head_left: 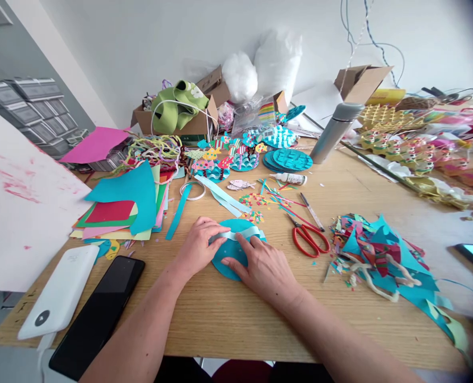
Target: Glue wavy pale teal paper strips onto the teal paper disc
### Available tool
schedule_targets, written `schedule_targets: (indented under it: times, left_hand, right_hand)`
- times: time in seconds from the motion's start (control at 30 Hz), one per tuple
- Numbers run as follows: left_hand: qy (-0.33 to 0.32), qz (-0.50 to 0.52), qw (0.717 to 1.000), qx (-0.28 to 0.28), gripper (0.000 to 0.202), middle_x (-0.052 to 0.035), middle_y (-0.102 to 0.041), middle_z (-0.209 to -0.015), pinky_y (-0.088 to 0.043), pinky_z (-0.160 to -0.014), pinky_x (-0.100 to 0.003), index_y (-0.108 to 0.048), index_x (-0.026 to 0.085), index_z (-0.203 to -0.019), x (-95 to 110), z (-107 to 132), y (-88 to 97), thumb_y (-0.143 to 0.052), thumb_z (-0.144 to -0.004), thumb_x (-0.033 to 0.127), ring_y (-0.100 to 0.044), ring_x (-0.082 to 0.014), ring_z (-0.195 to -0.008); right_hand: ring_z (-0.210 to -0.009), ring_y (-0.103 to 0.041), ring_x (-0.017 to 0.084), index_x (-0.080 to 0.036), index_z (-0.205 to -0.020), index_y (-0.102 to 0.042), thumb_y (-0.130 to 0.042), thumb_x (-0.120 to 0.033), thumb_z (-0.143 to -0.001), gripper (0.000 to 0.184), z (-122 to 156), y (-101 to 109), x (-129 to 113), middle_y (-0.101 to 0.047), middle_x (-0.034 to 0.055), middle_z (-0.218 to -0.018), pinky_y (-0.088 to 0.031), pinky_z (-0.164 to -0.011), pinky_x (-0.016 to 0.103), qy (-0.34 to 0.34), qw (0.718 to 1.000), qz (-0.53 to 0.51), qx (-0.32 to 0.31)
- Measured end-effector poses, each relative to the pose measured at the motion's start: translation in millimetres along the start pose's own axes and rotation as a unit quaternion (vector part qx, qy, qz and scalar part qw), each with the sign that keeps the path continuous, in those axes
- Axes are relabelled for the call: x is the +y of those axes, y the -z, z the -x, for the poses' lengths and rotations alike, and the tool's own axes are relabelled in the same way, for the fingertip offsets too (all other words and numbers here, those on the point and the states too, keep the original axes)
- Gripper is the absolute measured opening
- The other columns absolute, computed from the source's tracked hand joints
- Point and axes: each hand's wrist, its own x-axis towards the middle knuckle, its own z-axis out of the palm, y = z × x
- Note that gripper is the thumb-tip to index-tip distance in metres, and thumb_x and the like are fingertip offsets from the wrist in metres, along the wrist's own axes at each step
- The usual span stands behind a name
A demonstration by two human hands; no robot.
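Note:
A round blue paper disc (229,266) lies flat on the table, with a pale blue paper strip (252,232) running across its upper part in raised waves. My left hand (199,246) pinches the strip's left end between thumb and fingers, at the disc's upper left edge. On the disc rests my right hand (266,268), its index fingertip pressing the strip down near the middle. The right thumb is spread away, touching the disc lower down. The left tip of the strip is hidden by my fingers.
Red-handled scissors (310,239) and a pen (312,211) lie to the right, near a heap of paper scraps (383,250). Coloured paper sheets (120,197), a black phone (96,319) and a white power bank (59,292) are left. Behind stand a glue bottle (288,178) and a flask (336,133).

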Motion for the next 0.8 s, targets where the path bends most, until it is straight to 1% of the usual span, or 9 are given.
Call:
schedule_targets:
  times: [0.17,0.4,0.57,0.7,0.8]
  left_hand:
    - [0.007,0.002,1.0,0.004,0.02,-0.0057,-0.069,-0.097,-0.051,-0.09,-0.04,-0.071,0.023,-0.102,-0.6,-0.3,0.7,-0.062,-0.084,0.019,-0.058,-0.0201,-0.1]
    - [0.018,0.005,1.0,0.008,0.021,-0.0057,-0.069,-0.097,-0.051,-0.091,-0.039,-0.07,0.022,-0.102,-1.6,0.1,1.0,-0.062,-0.083,0.018,-0.058,-0.0196,-0.1]
    - [0.015,-0.001,1.0,0.005,0.021,-0.0055,-0.069,-0.098,-0.051,-0.09,-0.039,-0.07,0.023,-0.103,-3.0,1.0,1.0,-0.061,-0.084,0.019,-0.058,-0.0198,-0.1]
    - [0.02,0.001,1.0,0.003,0.021,-0.0053,-0.069,-0.097,-0.051,-0.09,-0.038,-0.07,0.023,-0.103,-2.3,0.9,1.2,-0.061,-0.084,0.019,-0.058,-0.0196,-0.1]
    - [0.022,0.001,1.0,0.001,0.021,-0.0049,-0.069,-0.098,-0.051,-0.09,-0.039,-0.07,0.023,-0.102,-1.5,0.7,1.3,-0.061,-0.084,0.019,-0.058,-0.0196,-0.1]
  right_hand:
    - [-0.091,-0.065,0.026,-0.016,-0.138,-0.044,-0.021,-0.069,-0.09,0.075,-1.1,-0.5,4.8,-0.063,0.0139,-0.107,-0.048,-0.069,0.034,-0.006,1.0,0.004,0.018]
    - [-0.087,-0.065,0.026,-0.019,-0.134,-0.048,-0.021,-0.07,-0.089,0.073,-0.9,-1.7,4.8,-0.064,0.012,-0.102,-0.047,-0.066,0.033,0.0,1.0,0.012,0.016]
    - [-0.088,-0.065,0.026,-0.02,-0.134,-0.048,-0.022,-0.071,-0.089,0.073,-1.0,-0.2,3.6,-0.064,0.0121,-0.102,-0.047,-0.065,0.033,-0.003,1.0,0.02,0.005]
    - [-0.09,-0.065,0.026,-0.022,-0.138,-0.044,-0.022,-0.07,-0.089,0.072,-1.1,1.2,2.6,-0.063,0.0125,-0.104,-0.047,-0.065,0.032,-0.007,1.0,0.02,-0.007]
    - [-0.088,-0.065,0.026,-0.024,-0.137,-0.045,-0.022,-0.07,-0.089,0.071,-0.9,1.4,2.1,-0.064,0.0114,-0.101,-0.046,-0.064,0.032,-0.006,1.0,0.018,-0.007]
